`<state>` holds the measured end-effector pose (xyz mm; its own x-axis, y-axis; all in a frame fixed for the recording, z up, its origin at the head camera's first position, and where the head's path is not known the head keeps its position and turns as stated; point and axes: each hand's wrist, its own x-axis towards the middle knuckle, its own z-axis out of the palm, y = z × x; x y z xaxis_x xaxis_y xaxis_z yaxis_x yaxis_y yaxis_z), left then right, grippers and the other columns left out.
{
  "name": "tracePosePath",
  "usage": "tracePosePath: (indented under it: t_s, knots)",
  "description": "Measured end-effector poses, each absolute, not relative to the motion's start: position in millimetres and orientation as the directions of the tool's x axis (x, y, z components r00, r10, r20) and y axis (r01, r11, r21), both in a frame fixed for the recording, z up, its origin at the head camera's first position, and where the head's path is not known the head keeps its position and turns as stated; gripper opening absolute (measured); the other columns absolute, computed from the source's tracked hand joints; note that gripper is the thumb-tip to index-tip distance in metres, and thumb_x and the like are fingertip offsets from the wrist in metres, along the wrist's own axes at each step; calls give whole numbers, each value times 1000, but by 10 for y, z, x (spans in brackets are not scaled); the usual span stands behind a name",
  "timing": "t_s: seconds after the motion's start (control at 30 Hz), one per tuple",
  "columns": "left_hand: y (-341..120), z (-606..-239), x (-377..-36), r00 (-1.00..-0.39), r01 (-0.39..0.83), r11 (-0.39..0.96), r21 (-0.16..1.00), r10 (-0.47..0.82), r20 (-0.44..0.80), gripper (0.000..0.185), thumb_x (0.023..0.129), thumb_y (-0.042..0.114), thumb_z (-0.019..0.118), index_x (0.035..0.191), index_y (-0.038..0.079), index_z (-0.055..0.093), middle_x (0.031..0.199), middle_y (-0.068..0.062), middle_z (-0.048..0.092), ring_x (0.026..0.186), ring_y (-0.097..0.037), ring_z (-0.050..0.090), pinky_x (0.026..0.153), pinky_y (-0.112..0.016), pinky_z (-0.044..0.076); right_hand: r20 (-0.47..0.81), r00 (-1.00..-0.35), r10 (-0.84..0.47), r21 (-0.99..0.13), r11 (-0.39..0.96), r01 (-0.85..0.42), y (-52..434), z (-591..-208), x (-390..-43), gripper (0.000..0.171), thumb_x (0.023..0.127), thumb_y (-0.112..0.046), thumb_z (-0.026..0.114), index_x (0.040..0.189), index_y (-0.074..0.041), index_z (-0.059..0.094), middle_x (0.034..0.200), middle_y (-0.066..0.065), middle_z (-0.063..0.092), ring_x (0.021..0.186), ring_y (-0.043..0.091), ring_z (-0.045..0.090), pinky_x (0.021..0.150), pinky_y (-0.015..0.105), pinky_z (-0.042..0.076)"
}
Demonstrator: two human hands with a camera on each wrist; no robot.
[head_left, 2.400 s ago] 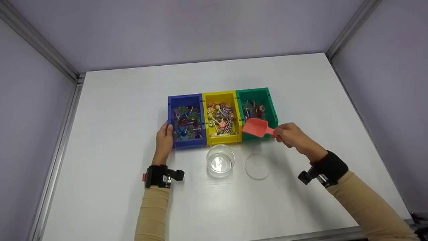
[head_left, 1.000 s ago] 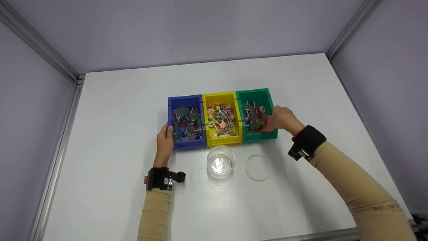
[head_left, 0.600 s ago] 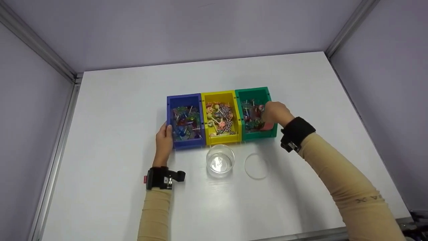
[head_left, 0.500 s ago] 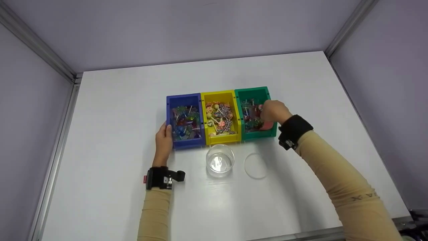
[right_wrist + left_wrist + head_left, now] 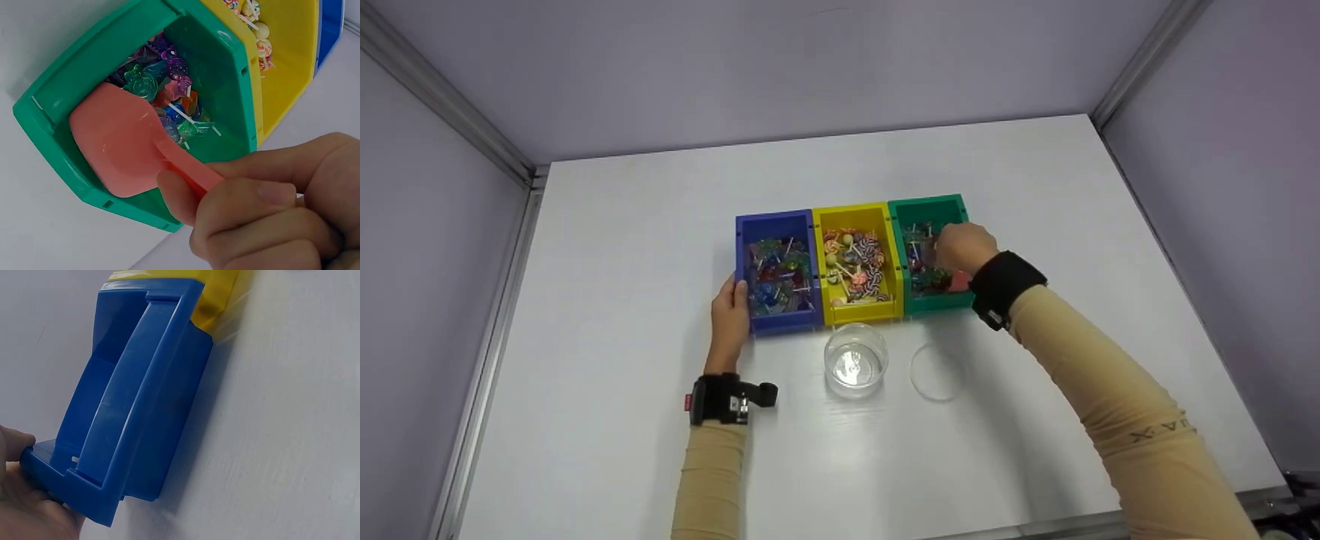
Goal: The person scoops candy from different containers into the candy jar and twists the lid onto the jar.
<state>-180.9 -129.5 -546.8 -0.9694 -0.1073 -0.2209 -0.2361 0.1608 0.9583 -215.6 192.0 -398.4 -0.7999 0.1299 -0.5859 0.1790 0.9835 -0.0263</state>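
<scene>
Pink scoop (image 5: 115, 143) inside the green bin (image 5: 225, 53) is held by my right grip (image 5: 261, 211), blue bin (image 5: 126, 399) by my left grip (image 5: 729, 319).

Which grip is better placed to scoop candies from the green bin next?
Right, most likely: the right grip holds the pink scoop inside the green bin, next to the candies. The left grip holds the blue bin, two bins away.
</scene>
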Motion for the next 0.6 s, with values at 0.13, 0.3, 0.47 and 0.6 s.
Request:
tracePosePath:
  t_s: [0.13, 0.3, 0.47, 0.6]
  knots:
    - [-1296, -5472, -1813, -971, -225, 166, 960, -115, -208, 47, 106, 20, 33, 148, -2, 32, 151, -20, 41, 144, -30, 36, 121, -43, 31, -590, -799, 118, -62, 980, 190, 1974, -4012, -2171, 30, 97, -21, 51, 107, 3, 65, 95, 12, 57, 80, 22, 47, 69, 30, 48]
    - [-1304, -5475, -1818, -971, -230, 155, 961, -110, -214, 48, 106, 21, 33, 149, -1, 31, 154, -18, 38, 147, -30, 32, 123, -42, 29, -604, -796, 45, -89, 988, 123, 2098, -4039, -2218, 27, 97, -12, 43, 76, -2, 57, 71, 4, 42, 65, 17, 41, 55, 24, 36]
    - [-1313, -5490, -1818, -975, -211, 152, 966, -108, -196, 47, 106, 20, 34, 148, -2, 32, 154, -19, 38, 146, -30, 33, 123, -42, 29, -649, -755, 89, -153, 958, 244, 2225, -4115, -2217, 35, 95, -8, 41, 60, -11, 41, 53, -5, 31, 49, 9, 34, 45, 21, 30]
    - [-1325, -5493, -1817, -976, -205, 156, 966, -112, -188, 48, 106, 19, 34, 148, -3, 32, 153, -20, 38, 146, -31, 33, 123, -42, 29, -673, -728, 136, -216, 904, 369, 2272, -4149, -2211, 24, 93, -6, 40, 70, -8, 47, 53, -5, 31, 48, 7, 32, 45, 21, 29]
